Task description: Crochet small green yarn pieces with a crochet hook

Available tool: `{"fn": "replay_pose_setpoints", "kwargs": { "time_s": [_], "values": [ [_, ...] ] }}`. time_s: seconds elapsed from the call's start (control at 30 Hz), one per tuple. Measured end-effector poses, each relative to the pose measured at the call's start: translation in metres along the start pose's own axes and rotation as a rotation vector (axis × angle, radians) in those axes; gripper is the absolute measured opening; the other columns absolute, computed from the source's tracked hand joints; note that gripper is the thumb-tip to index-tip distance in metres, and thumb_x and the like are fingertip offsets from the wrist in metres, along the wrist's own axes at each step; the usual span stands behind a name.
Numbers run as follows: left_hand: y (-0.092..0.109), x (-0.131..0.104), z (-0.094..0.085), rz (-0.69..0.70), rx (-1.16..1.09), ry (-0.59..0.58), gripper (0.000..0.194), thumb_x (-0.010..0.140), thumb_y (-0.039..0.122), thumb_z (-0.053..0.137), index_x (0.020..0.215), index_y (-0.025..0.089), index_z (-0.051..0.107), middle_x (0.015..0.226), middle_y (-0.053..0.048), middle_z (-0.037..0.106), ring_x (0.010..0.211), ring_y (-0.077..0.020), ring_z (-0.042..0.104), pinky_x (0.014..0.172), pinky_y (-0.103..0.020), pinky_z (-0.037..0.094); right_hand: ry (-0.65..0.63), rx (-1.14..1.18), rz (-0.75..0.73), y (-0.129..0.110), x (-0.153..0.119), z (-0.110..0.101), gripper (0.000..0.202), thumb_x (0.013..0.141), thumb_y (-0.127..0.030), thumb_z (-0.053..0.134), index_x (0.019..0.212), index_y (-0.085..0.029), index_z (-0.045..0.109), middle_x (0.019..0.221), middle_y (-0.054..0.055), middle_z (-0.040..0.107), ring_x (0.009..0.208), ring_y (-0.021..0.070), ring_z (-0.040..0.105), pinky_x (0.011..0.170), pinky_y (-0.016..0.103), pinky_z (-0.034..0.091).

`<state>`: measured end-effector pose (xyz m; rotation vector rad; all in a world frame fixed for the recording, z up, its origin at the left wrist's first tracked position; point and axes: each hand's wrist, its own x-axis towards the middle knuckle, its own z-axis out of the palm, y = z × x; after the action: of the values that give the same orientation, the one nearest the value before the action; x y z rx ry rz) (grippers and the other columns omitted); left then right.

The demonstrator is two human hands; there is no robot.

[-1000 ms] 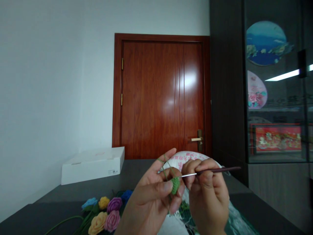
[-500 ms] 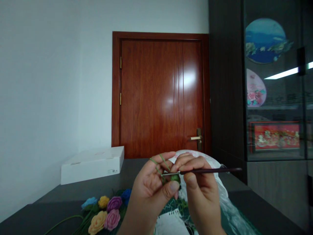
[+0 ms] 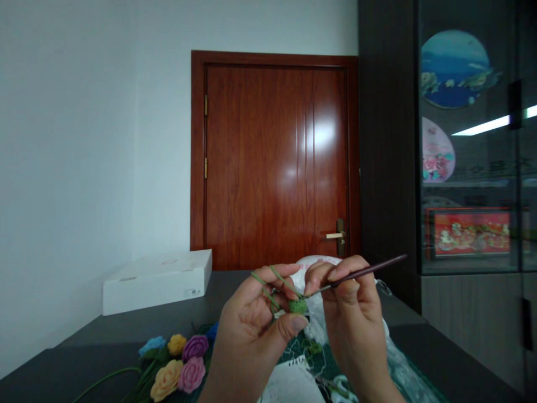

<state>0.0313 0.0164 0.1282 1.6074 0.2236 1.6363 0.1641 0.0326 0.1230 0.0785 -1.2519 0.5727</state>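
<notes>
My left hand [image 3: 255,324] pinches a small green crochet piece [image 3: 297,305] between thumb and fingers, with green yarn [image 3: 268,280] wound over the index finger. My right hand [image 3: 352,313] grips a dark crochet hook [image 3: 361,272] whose metal tip meets the green piece; the handle slants up to the right. Both hands are raised above a dark table [image 3: 84,364].
Crocheted roses [image 3: 176,364] in yellow, purple and blue lie on the table at the lower left. A white box [image 3: 157,281] sits at the back left. A white plastic bag [image 3: 390,358] lies under my hands. A red-brown door [image 3: 274,162] and a glass cabinet [image 3: 470,145] stand behind.
The hook's handle has tilted upward to the right. The green piece has turned from flat-on to edge-on in my left fingers, and both hands have risen slightly.
</notes>
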Motion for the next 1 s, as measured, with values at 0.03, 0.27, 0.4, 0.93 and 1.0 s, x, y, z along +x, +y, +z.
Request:
{"fn": "replay_pose_setpoints", "kwargs": {
  "time_s": [0.03, 0.27, 0.4, 0.93, 1.0],
  "values": [
    [0.0, 0.0, 0.0, 0.004, 0.0, -0.008, 0.042, 0.076, 0.007, 0.082, 0.114, 0.024, 0.075, 0.086, -0.001, 0.069, 0.082, -0.0115, 0.065, 0.074, -0.019, 0.055, -0.014, -0.007, -0.017, -0.001, 0.001, -0.001, 0.015, 0.102, -0.039, 0.056, 0.096, -0.026, 0.058, 0.08, -0.001, 0.07, 0.075, 0.0165, 0.066, 0.074, 0.032, 0.051],
    [0.012, -0.003, 0.011, -0.103, -0.001, 0.121, 0.039, 0.074, 0.005, 0.079, 0.11, 0.019, 0.074, 0.086, -0.001, 0.068, 0.081, -0.0126, 0.064, 0.075, -0.022, 0.053, -0.082, -0.207, -0.252, -0.008, 0.004, -0.005, 0.011, 0.101, -0.035, 0.059, 0.1, -0.024, 0.061, 0.082, 0.0, 0.073, 0.075, 0.0191, 0.067, 0.072, 0.037, 0.053],
    [0.015, -0.005, 0.014, -0.13, -0.024, 0.129, 0.039, 0.073, 0.006, 0.08, 0.109, 0.019, 0.073, 0.086, -0.002, 0.068, 0.08, -0.0131, 0.062, 0.07, -0.021, 0.051, -0.151, -0.358, -0.425, -0.012, 0.002, -0.009, 0.007, 0.101, -0.025, 0.06, 0.107, -0.023, 0.063, 0.088, 0.003, 0.076, 0.079, 0.0213, 0.07, 0.075, 0.044, 0.055],
    [0.015, -0.006, 0.016, -0.215, -0.171, 0.107, 0.044, 0.069, 0.013, 0.087, 0.11, 0.019, 0.072, 0.086, -0.001, 0.06, 0.069, -0.0106, 0.056, 0.055, -0.019, 0.053, -0.11, -0.454, -0.57, -0.005, -0.003, -0.011, 0.009, 0.101, -0.03, 0.06, 0.106, -0.023, 0.063, 0.089, 0.004, 0.077, 0.077, 0.0228, 0.074, 0.072, 0.047, 0.059],
    [0.014, -0.005, 0.015, -0.204, -0.169, 0.105, 0.044, 0.069, 0.013, 0.087, 0.11, 0.018, 0.072, 0.085, -0.001, 0.06, 0.069, -0.0109, 0.057, 0.055, -0.019, 0.053, -0.105, -0.484, -0.539, -0.005, -0.004, -0.012, 0.011, 0.101, -0.034, 0.059, 0.108, -0.027, 0.063, 0.09, 0.003, 0.078, 0.077, 0.0231, 0.073, 0.072, 0.048, 0.059]
  ]
}}
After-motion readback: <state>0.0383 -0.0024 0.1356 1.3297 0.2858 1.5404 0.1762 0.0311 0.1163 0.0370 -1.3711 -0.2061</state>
